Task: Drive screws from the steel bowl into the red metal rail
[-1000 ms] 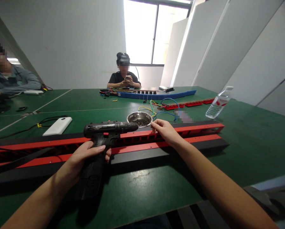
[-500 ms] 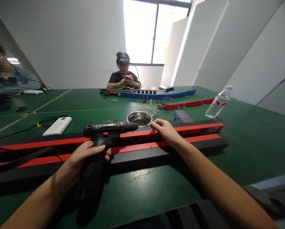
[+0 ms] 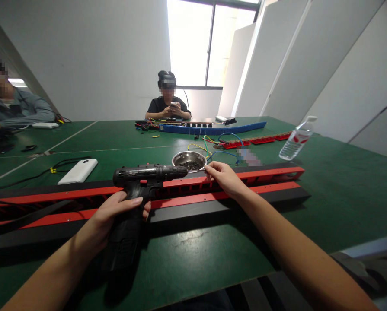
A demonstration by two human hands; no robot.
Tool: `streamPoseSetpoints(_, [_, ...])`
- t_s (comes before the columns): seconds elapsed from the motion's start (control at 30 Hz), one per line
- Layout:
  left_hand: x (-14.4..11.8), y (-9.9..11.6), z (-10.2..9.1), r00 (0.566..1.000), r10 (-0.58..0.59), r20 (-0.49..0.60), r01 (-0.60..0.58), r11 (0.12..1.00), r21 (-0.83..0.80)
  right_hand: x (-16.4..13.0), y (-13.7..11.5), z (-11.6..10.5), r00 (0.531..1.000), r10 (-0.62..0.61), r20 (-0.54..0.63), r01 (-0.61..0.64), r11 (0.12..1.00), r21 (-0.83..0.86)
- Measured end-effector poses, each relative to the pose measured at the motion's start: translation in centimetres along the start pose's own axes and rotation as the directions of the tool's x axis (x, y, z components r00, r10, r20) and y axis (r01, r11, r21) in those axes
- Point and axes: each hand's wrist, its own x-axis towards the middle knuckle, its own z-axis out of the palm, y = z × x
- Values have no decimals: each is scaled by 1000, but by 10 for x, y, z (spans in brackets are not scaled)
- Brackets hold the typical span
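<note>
My left hand [image 3: 112,211] is wrapped round the grip of a black cordless drill [image 3: 144,173] with a red switch, its chuck pointing right. A thin bit [image 3: 196,171] reaches from the chuck to the fingertips of my right hand [image 3: 224,176]. Thumb and forefinger are pinched there; whatever small thing lies between them is hidden. Right behind the bit stands a steel bowl [image 3: 177,158] with many small dark screws [image 3: 191,165]. Below the drill and my hands lie two long black-and-red bars [image 3: 187,200], side by side across the table.
A white power bank [image 3: 78,171] with a black cable lies at left. Behind the bowl are coloured wires [image 3: 209,147], red strips [image 3: 263,140] and a long blue bar [image 3: 209,128]. A water bottle [image 3: 297,140] stands at right. Two people sit at the green table [image 3: 352,185].
</note>
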Motion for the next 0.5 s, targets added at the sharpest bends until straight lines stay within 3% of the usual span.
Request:
streamPoseSetpoints(0.1, [-1,1,2,999,46,-29,-44,997,56,1,1,0,1000,2,1,-2,1000,-1])
streamPoseSetpoints(0.5, [-1,1,1,999,49,-23,-47,996,82,0,0,0,1000,10,1,-10,1000,1])
